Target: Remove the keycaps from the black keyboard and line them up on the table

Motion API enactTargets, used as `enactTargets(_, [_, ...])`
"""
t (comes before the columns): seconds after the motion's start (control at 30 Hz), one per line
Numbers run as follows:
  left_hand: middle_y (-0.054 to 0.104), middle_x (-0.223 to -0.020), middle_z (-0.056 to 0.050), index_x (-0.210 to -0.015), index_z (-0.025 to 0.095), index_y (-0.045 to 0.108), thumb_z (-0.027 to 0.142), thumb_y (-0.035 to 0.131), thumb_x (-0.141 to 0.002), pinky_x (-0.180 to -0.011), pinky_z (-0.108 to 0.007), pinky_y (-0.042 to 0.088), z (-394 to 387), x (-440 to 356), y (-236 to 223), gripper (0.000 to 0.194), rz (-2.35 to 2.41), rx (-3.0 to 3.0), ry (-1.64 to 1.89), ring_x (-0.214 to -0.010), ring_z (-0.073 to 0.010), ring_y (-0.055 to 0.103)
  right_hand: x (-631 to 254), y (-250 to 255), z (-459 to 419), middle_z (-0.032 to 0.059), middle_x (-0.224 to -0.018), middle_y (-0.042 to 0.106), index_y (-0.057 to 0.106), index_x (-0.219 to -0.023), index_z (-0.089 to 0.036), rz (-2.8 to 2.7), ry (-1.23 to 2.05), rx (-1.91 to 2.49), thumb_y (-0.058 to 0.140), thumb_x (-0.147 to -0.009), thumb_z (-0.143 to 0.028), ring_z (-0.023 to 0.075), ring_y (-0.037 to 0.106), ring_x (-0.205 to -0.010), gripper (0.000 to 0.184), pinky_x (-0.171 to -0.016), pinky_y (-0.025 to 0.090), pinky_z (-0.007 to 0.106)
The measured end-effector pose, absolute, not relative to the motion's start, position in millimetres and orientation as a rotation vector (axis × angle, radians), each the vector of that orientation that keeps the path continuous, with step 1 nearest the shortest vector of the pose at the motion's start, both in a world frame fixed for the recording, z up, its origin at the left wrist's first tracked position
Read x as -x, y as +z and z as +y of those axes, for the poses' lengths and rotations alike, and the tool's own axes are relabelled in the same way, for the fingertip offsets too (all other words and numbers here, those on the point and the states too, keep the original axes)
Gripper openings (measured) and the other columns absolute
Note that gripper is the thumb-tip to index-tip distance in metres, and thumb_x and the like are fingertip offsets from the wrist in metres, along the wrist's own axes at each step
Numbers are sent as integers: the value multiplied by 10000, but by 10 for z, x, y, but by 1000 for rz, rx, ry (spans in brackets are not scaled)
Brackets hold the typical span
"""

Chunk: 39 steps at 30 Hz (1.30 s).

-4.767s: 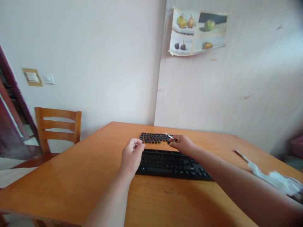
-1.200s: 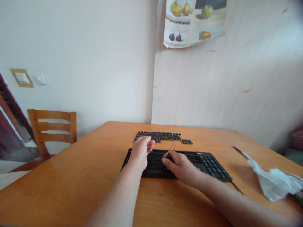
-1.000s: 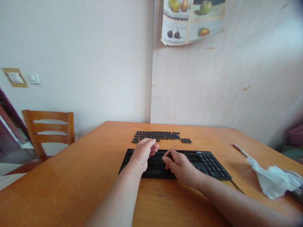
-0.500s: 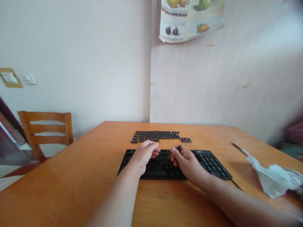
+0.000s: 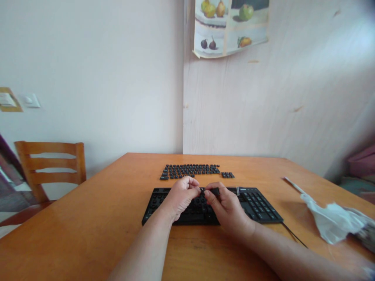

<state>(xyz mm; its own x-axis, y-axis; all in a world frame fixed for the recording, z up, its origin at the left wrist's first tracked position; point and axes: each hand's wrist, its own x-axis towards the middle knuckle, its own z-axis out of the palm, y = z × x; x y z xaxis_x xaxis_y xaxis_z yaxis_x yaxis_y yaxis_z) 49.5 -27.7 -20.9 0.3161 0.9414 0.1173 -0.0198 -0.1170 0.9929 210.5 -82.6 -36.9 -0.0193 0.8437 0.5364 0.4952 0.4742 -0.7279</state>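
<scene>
My right hand is closed around a keycap puller with a black handle. The puller's thin wire loops stick out to the right, past my fingers. My left hand is pinched on a small dark piece that looks like a keycap, and the fingertips of both hands nearly meet there. Below them lies a black keyboard. Its number pad on the right still carries keys, while the left and middle parts show bare key sockets, partly hidden by my hands.
Behind the keyboard, loose black keycaps lie in rows, with a small group of keycaps to their right. A white plastic bag and a thin white stick lie at the right. A cable runs from the keyboard. A wooden chair stands left.
My hands have come together over the keyboard. The puller has turned so that its wire loops point right, and my left fingertips have closed near its handle end. The view has shifted slightly.
</scene>
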Motion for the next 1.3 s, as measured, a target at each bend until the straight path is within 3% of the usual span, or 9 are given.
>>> enactTargets(0.1, [602,-729,8,-864,176,603,206,683,-693,-678,-243,389,-259,-490,-230,191,935,-1457,1103,-675,-115,534,-2124,-338,-828,30,-794,631,559,-1004,-222,-1699,317,1178,482,-947,-369,166,586,-703,175,-667,458,278])
enactTargets(0.3, [609,-756,3,-866,181,598,175,667,-681,-674,-241,379,-238,-492,-238,198,932,-1436,1112,-706,-123,544,-2228,-202,-787,77,-919,628,556,-878,-211,-1734,102,1187,409,-974,-328,202,587,-890,211,-841,437,321])
enactTargets(0.5, [631,-772,-6,-877,178,600,200,689,-679,-659,-239,382,-240,-496,-222,218,892,-1407,1078,-726,-133,561,-2233,-135,-748,57,-912,662,588,-1015,-214,-1965,258,1175,422,-963,-281,189,614,-848,186,-759,455,290])
enactTargets(0.73, [631,-721,-1,-821,170,592,173,713,-653,-624,-228,375,-282,-516,-142,207,876,-1355,1062,-634,-111,526,-2219,-123,-680,28,-769,638,625,-911,-200,-2090,153,1343,556,-873,-254,172,573,-698,95,-612,378,256])
enactTargets(1.1, [629,-710,5,-855,176,611,239,739,-660,-606,-228,367,-242,-510,-230,242,900,-1404,1041,-625,-109,527,-2212,-21,-628,31,-788,669,660,-900,-193,-2191,143,1376,574,-847,-258,161,587,-710,120,-615,354,244])
enactTargets(1.3, [640,-703,-10,-823,172,616,257,721,-660,-621,-237,403,-161,-462,-221,212,955,-1297,1192,-655,-124,574,-2306,-9,-377,-9,-631,609,684,-823,-188,-2147,210,1443,597,-805,-274,130,521,-578,124,-535,310,229])
